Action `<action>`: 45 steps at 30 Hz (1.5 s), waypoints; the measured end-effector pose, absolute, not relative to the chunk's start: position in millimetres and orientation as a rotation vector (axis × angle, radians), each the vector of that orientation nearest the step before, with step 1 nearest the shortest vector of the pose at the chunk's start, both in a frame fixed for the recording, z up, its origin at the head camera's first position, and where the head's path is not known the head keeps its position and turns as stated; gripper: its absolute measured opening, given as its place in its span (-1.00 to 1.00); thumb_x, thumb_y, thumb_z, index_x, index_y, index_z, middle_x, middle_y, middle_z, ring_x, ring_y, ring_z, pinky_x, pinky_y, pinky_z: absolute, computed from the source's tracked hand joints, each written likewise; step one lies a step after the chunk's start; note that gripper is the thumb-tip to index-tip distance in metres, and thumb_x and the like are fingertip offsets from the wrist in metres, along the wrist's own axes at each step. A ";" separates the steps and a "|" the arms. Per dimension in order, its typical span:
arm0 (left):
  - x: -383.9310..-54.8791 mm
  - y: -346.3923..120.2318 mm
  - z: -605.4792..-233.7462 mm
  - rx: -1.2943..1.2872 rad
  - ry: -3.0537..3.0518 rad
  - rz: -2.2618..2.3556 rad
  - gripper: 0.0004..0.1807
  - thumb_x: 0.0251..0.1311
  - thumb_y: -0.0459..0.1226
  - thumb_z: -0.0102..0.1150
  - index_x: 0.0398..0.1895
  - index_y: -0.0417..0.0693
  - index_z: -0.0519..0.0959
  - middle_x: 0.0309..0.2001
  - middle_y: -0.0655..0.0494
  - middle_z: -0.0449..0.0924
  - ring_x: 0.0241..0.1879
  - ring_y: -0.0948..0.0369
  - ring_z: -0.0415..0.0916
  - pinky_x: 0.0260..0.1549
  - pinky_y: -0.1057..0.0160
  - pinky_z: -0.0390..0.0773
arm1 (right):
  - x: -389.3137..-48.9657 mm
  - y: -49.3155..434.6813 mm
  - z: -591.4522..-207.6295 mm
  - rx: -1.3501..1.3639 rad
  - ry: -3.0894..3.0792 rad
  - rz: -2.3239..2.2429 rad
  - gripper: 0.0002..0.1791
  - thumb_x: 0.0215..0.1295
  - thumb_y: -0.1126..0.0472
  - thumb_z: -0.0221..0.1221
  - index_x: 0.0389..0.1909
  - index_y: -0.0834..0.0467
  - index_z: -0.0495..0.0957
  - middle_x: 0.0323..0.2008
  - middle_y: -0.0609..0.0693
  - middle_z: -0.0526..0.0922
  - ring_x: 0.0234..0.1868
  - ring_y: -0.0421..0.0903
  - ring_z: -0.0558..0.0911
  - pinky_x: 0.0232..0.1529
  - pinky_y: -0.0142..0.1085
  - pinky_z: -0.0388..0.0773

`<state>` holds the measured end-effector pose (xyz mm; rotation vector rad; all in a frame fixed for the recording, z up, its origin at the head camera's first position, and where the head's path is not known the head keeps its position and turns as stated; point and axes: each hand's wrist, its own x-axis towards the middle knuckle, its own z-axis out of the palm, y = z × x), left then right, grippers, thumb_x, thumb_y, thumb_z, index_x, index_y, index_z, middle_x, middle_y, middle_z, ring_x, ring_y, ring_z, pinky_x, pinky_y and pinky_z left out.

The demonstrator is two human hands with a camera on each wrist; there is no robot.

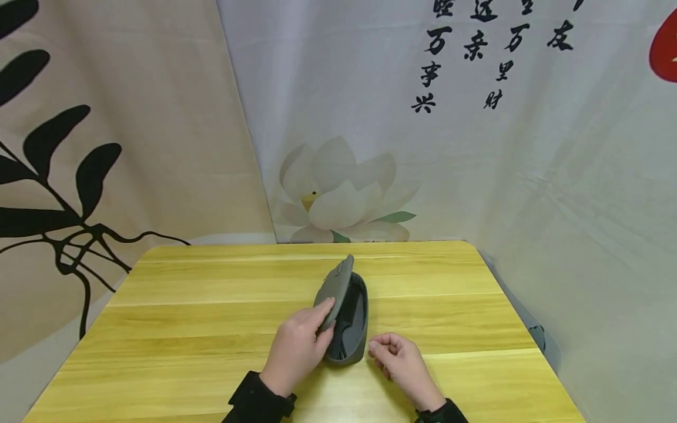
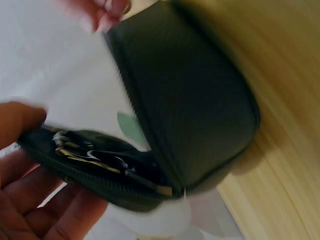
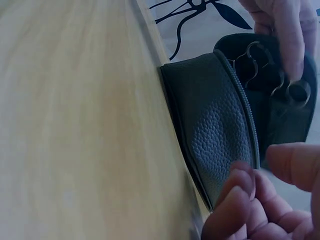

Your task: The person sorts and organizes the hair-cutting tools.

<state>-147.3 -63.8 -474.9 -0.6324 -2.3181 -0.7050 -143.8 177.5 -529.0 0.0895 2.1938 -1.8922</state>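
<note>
A dark grey zippered case stands on the table with its lid raised toward the left. My left hand grips the lid's edge, thumb on one side and fingers on the other. Metal finger rings, which look like scissor handles, show inside the lid in the right wrist view; their blades are hidden. Beside the case's right wall, my right hand hangs with loosely curled fingers and nothing visible in them. In the left wrist view, slim tools lie along the lid's inner side, blurred.
The yellow wood-grain table extends around the case on all sides. Behind it hangs a pale cloth backdrop with a printed lotus and black characters; a dark leaf print is on the left.
</note>
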 end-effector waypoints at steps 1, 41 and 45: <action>-147.5 -59.7 -476.5 -0.673 -2.320 -0.636 -0.48 0.07 -0.31 0.64 0.15 -0.16 0.75 -0.06 -0.04 0.85 -0.18 0.14 0.81 -0.23 0.22 0.81 | -144.0 177.5 -529.5 0.092 2.197 -1.896 -0.61 0.53 0.06 0.29 0.06 0.34 0.65 -0.33 0.00 0.74 -0.50 -0.19 0.51 -0.52 -0.39 0.46; -164.5 -87.3 -521.9 0.036 -2.587 -2.076 -0.25 0.49 -0.01 0.31 0.47 -0.40 0.40 0.32 -0.32 0.59 0.28 -0.12 0.59 0.26 -0.10 0.64 | -141.6 173.4 -530.3 -0.019 2.192 -1.818 -0.50 0.57 -0.02 0.25 0.18 0.35 0.67 -0.31 0.05 0.74 -0.43 -0.14 0.57 -0.44 -0.36 0.55; -163.3 -87.2 -522.3 0.052 -2.566 -2.133 -0.34 0.41 -0.05 0.41 0.32 -0.37 0.50 0.11 -0.20 0.65 0.04 0.07 0.62 0.01 0.12 0.68 | -141.1 172.3 -531.0 -0.040 2.217 -1.811 -0.58 0.55 -0.03 0.26 -0.15 0.32 0.72 -0.41 0.00 0.66 -0.49 -0.17 0.55 -0.45 -0.36 0.55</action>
